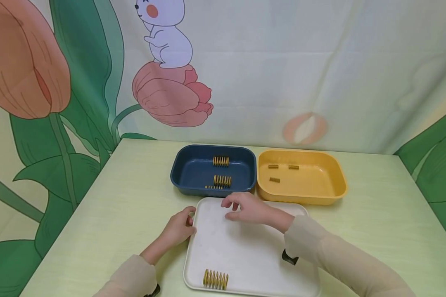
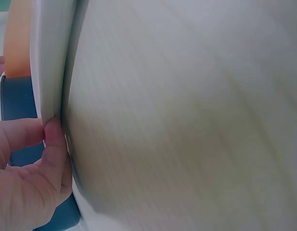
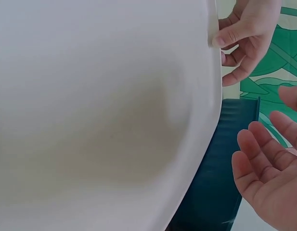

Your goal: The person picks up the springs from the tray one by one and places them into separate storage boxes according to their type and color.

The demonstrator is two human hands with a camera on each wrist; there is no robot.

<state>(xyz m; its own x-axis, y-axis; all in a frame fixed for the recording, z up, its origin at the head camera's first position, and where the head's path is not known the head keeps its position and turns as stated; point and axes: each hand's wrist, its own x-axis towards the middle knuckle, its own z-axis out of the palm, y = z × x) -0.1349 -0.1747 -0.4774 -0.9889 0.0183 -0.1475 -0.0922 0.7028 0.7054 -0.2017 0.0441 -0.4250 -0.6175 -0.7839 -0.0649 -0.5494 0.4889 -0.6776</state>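
Observation:
My left hand (image 1: pixel 175 229) holds the left edge of a white tray (image 1: pixel 252 251). In the left wrist view, thumb and finger pinch the tray's rim (image 2: pixel 49 72). Over the tray's far side hovers my right hand (image 1: pixel 250 208), fingers loosely bent and nothing held, close to the dark blue bin (image 1: pixel 187 169). A large gold coil spring (image 1: pixel 215 279) lies at the tray's near left corner. Inside the blue bin are two similar springs, one at the back (image 1: pixel 221 161) and one nearer (image 1: pixel 222 180), plus a third partly hidden by the front wall.
Right of the blue bin, touching it, stands a yellow bin (image 1: pixel 308 197) with three small springs, one of them a short spring (image 1: pixel 274 180). Both bins stand just beyond the tray on a pale green table (image 1: pixel 134 194). A printed curtain (image 1: pixel 260 82) hangs behind.

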